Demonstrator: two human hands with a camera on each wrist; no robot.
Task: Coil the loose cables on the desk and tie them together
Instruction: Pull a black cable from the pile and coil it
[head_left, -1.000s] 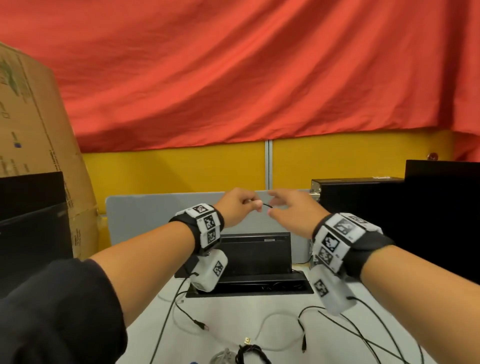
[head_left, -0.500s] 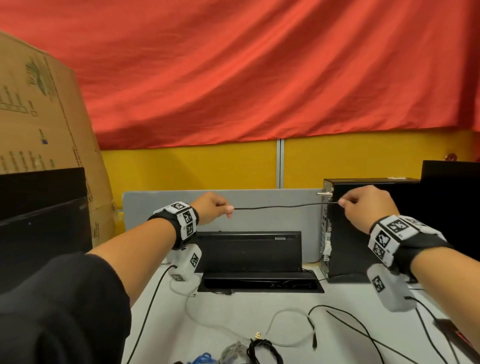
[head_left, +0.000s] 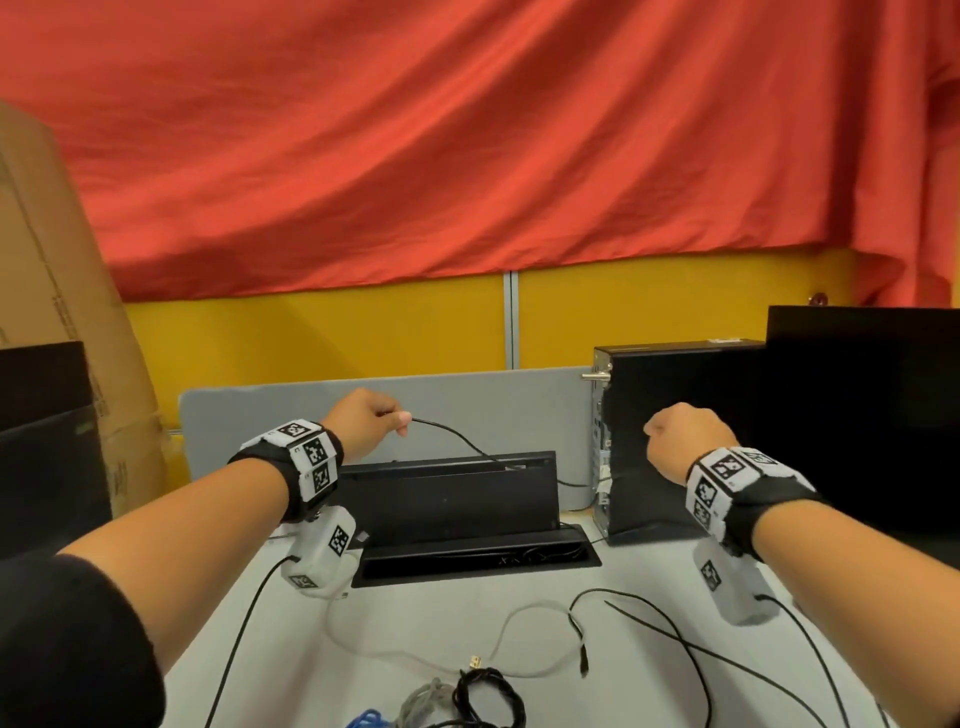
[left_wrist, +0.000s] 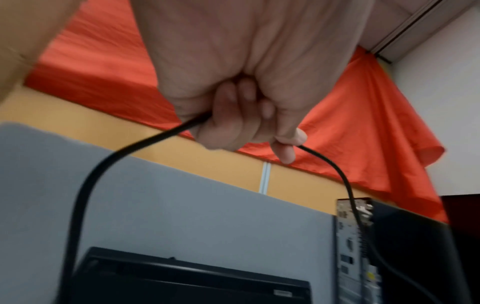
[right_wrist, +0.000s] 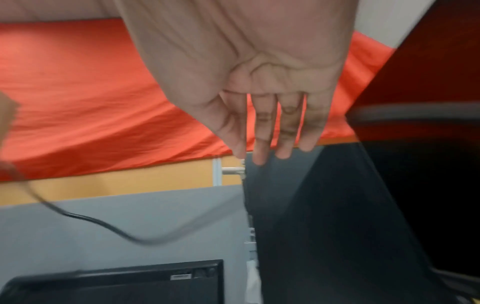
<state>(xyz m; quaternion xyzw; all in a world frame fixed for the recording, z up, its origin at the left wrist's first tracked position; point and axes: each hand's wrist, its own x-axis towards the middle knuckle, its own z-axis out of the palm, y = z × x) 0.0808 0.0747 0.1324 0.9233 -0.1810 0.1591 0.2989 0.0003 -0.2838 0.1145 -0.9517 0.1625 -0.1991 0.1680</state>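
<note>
Gripping with curled fingers, the left hand (head_left: 370, 427) pinches a thin black cable (head_left: 451, 437) between thumb and forefinger, held up in front of the grey screen (head_left: 270, 415) at the back of the table (head_left: 415, 618). In the left wrist view the same cable (left_wrist: 85, 185) leaves the fist on both sides: one run loops down on the hand's outer side, the other drops from the thumb toward the black computer case (left_wrist: 405, 257).

From the pinch the cable sags rightward and down across the black cable box (head_left: 447, 499) that stands just before the grey screen, then runs on toward the foot of the computer case (head_left: 675, 441), where I lose sight of its end.

The right hand (head_left: 680, 441) hangs in front of that case with nothing in its grip; its fingers (right_wrist: 262, 131) point loosely downward and apart, well clear of the cable.

Judging by the table, the job is early. Nearer than the cable box a white cable (head_left: 519, 618) and further black leads (head_left: 675, 639) lie sprawled loose. At the near edge sits a small dark bundle (head_left: 483, 696) beside a grey one (head_left: 423, 701) and something blue (head_left: 369, 719), which may be coils already made; whether they are tied I cannot tell. The held cable shows no loops yet
</note>
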